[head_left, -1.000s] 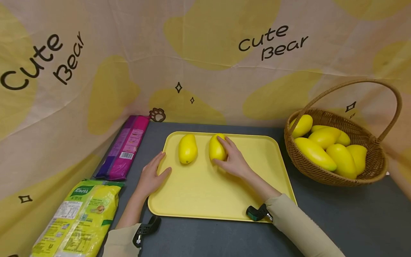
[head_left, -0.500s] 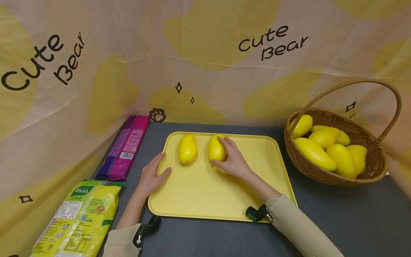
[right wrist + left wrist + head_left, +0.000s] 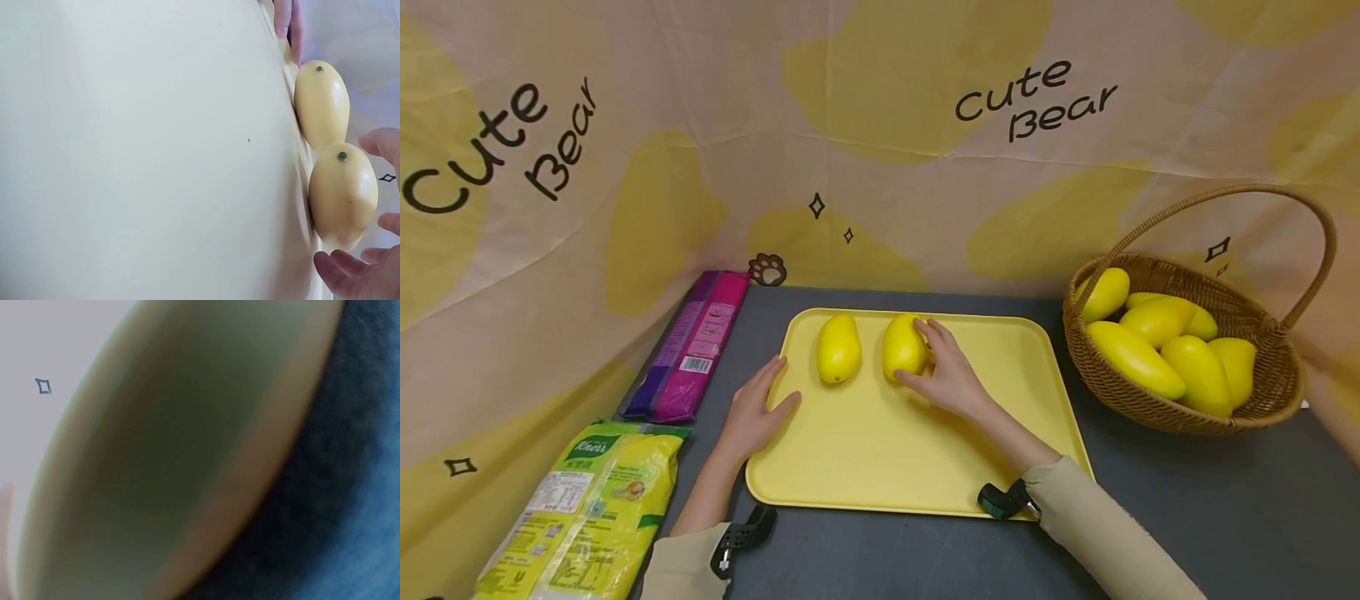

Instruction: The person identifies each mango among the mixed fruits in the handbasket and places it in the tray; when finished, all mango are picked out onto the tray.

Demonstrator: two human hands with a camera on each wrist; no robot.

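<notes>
Two yellow mangoes lie side by side on the yellow tray (image 3: 865,442), the left mango (image 3: 838,348) and the right mango (image 3: 903,347). My right hand (image 3: 951,373) is at the right side of the right mango, thumb and fingers spread. In the right wrist view, the nearer mango (image 3: 343,197) lies between the separated fingers and thumb of my right hand (image 3: 375,244), and the other mango (image 3: 322,103) is beyond it. My left hand (image 3: 762,410) rests at the tray's left edge with relaxed fingers. Blur and a pale surface fill the left wrist view.
At the right stands a wicker basket (image 3: 1120,398) with several yellow mangoes (image 3: 1157,321). A purple-pink packet (image 3: 688,346) and a yellow-green Knorr bag (image 3: 583,508) lie left of the tray. Patterned cloth (image 3: 880,117) hangs behind and beside the table.
The right mango has shifted slightly left on the tray. My right fingertips now lie nearer its right edge, uncovering more of it. My left hand has stayed in place.
</notes>
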